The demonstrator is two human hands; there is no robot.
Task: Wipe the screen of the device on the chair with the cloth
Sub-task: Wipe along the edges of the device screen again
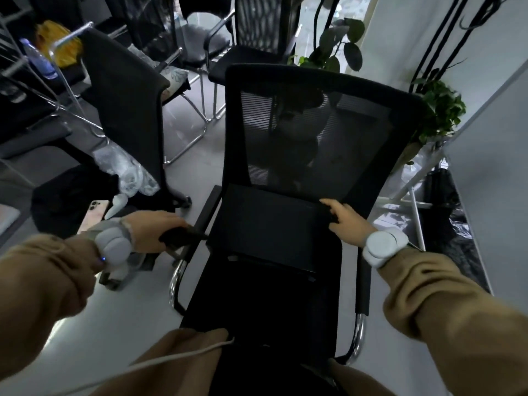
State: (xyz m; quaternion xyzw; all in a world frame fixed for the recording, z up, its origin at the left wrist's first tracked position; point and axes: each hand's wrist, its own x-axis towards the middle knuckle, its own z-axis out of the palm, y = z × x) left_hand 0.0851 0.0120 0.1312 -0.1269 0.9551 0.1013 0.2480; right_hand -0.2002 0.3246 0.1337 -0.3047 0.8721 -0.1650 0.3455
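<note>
chair back [314, 132]: black mesh, see-through, matt plastic-looking frame round it
chair seat [257, 304]: dark cloth, matt, kinda fuzzy
chair legs [358, 338]: chrome metal tube, shiny
armrest [363, 287]: matt black padding
device [265, 227]: flat dark screen, smooth, dull sheen
cloth [178, 237]: black, soft-looking, matt, bunched in the left hand [151, 231]
sleeves [445, 304]: tan knit fabric, ribbed cuffs
wrist bands [381, 245]: smooth white plastic, slightly glossy
floor [183, 130]: pale grey, smooth, faint shine
cable [171, 358]: white, smooth plastic coating

floor [183, 130]: grey | spare chairs [220, 38]: black, chrome | plants [440, 110] by white wall [491, 52]
</note>
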